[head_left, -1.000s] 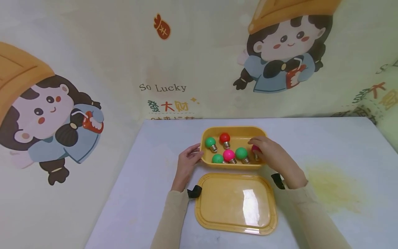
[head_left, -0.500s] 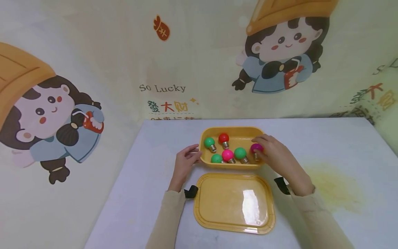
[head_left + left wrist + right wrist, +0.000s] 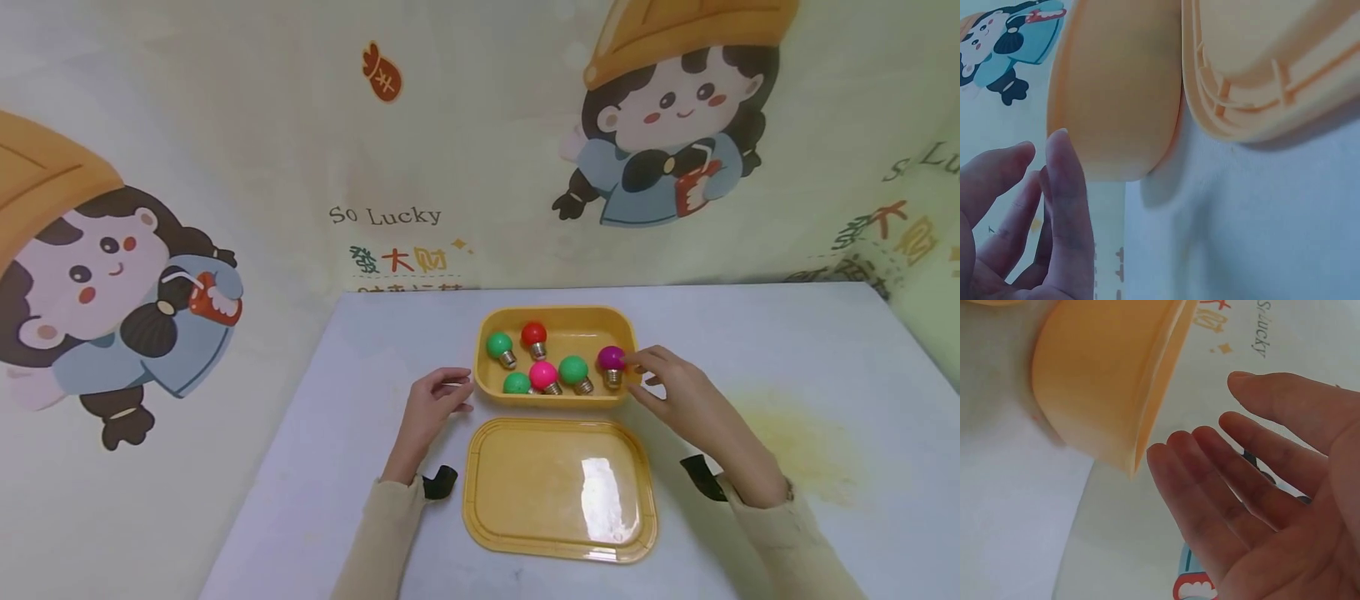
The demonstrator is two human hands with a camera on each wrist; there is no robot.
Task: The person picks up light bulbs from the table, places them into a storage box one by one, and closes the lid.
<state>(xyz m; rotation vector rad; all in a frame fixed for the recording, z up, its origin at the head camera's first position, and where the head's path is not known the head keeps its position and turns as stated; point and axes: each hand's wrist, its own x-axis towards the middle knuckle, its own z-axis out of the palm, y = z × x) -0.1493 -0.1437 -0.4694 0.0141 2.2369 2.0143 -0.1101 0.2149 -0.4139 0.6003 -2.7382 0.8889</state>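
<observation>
A yellow plastic box (image 3: pixel 555 401) holds several small coloured light bulbs with screw bases. A purple bulb (image 3: pixel 611 358) stands at its right end, a pink bulb (image 3: pixel 543 376) and a green bulb (image 3: pixel 573 369) lie near the front wall, and a red bulb (image 3: pixel 534 335) is towards the back. My left hand (image 3: pixel 429 410) is just outside the box's left end, fingers loosely bent and holding nothing. At the right end, my right hand (image 3: pixel 681 396) has its fingertips by the rim, empty. In the right wrist view that palm (image 3: pixel 1279 550) faces the box wall with fingers extended.
In front of the box a yellow lid (image 3: pixel 555 483) lies flat on the white table (image 3: pixel 315 467). Behind the table hangs a backdrop (image 3: pixel 487 150) printed with cartoon figures and lettering. A faint yellow stain (image 3: pixel 802 450) marks the table at right.
Both hands have drawn away from the box, the left to the left and the right to the right. The purple bulb, formerly half hidden by my right hand, now shows in the box.
</observation>
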